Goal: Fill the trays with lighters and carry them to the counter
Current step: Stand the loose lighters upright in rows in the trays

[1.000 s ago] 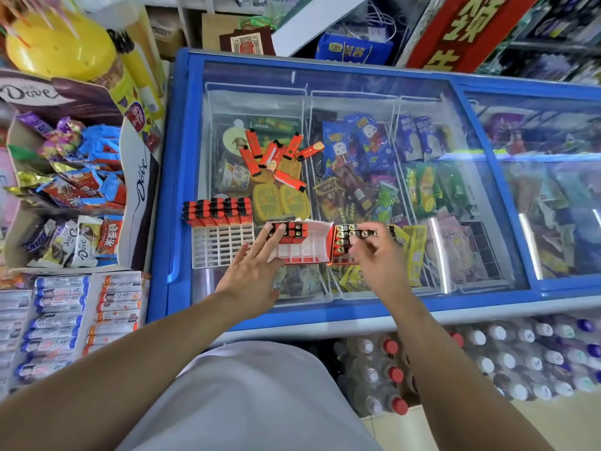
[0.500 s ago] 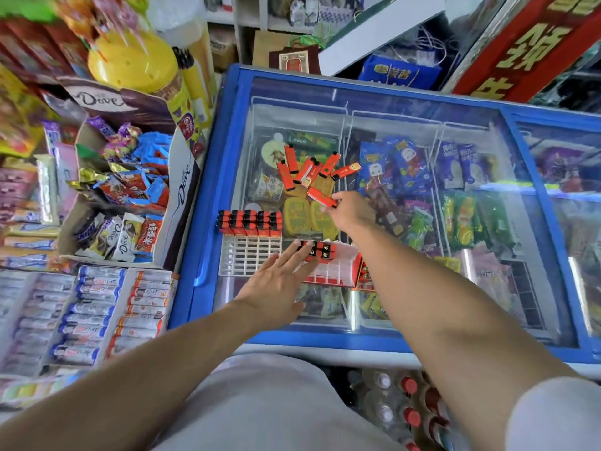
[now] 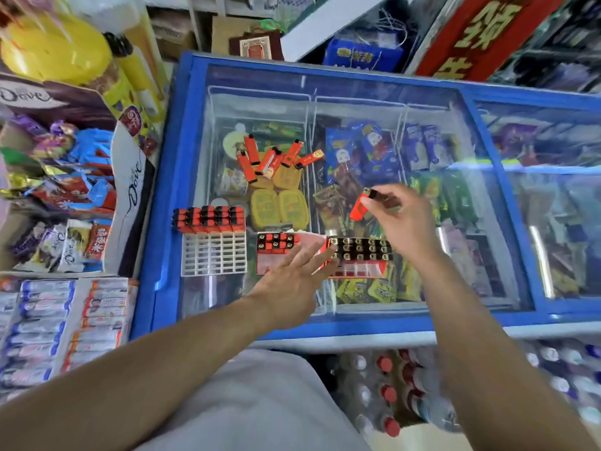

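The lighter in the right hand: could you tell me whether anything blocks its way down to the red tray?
Nothing visible does. The right hand pinches the lighter above the red tray, with only air between them. The left hand rests flat beside it, off that path.

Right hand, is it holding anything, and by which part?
Yes: the right hand pinches a red lighter by its black top end, body hanging down.

Bare glass on the freezer lid (image 3: 422,92) lies open along the far edge and at the right. Three trays (image 3: 213,258) sit in a row near the front, with gaps between them. Loose lighters (image 3: 270,159) crowd the middle-left glass. A chocolate box (image 3: 130,190) stands just left of the freezer.
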### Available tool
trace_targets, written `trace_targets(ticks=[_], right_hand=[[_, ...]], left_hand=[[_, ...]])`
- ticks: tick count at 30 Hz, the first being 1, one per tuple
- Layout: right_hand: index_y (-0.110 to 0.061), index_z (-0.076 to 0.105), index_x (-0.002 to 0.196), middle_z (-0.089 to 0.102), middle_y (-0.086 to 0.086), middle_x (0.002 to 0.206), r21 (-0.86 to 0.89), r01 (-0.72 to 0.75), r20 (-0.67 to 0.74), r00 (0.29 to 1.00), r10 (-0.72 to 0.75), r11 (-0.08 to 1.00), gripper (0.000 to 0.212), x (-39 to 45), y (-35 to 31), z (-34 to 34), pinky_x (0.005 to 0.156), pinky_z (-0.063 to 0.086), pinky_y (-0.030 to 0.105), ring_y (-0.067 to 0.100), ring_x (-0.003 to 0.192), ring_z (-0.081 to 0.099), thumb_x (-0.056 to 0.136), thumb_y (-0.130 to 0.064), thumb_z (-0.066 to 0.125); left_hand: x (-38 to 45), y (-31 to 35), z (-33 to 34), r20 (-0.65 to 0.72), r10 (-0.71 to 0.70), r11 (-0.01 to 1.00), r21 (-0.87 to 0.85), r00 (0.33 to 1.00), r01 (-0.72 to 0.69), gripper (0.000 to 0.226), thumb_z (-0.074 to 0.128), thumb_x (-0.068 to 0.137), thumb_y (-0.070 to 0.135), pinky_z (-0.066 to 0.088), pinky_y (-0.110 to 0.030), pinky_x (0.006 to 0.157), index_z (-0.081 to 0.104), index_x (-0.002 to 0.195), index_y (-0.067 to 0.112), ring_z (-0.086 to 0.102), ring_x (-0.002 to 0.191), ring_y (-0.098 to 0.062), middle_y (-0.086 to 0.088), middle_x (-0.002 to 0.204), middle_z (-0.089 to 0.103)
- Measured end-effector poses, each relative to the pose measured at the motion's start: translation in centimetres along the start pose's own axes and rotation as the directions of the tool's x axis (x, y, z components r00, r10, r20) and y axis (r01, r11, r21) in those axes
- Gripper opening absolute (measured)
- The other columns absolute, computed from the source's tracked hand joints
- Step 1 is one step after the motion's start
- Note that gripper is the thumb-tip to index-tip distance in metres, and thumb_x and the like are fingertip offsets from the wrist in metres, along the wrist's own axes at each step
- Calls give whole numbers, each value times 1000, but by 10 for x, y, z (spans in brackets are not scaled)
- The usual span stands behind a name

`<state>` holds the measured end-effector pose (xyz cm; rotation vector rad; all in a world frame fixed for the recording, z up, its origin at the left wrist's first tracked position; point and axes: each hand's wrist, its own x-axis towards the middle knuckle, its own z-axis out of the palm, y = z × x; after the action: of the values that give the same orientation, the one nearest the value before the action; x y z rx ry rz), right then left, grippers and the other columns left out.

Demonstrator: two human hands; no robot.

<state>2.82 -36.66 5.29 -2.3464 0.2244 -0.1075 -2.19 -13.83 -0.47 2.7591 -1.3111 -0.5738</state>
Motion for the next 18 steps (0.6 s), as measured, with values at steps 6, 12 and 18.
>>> trace_targets(ticks=[6, 12, 18], right_hand=[[-33, 71, 99, 71, -13, 85, -69, -132, 265, 953, 146, 989, 18, -67, 29, -22, 77, 56, 36, 9, 79, 67, 84, -38, 79], [-32, 69, 103, 74, -12, 83, -252, -30, 109, 992, 59, 967, 19, -97, 54, 32, 68, 58, 34, 12, 75, 71, 88, -41, 75], [-36, 65, 115, 76, -14, 93, -277, -60, 0, 998, 63, 959, 28, -102, 62, 58, 72, 58, 33, 7, 79, 72, 89, -47, 71]], left_hand=[[9, 12, 11, 16, -63, 987, 152, 998, 60, 87, 43, 99, 42, -5, -57, 123, -12, 159, 12, -26, 151, -34, -9, 165, -24], [5, 11, 16, 43, -85, 987, 140, 995, 78, 90, 45, 97, 38, -10, -57, 122, -17, 159, 13, -22, 152, -35, -5, 164, -28], [6, 11, 18, 45, -86, 986, 146, 995, 79, 92, 44, 97, 40, -10, -57, 122, -20, 157, 13, -23, 152, -35, -4, 164, -29]])
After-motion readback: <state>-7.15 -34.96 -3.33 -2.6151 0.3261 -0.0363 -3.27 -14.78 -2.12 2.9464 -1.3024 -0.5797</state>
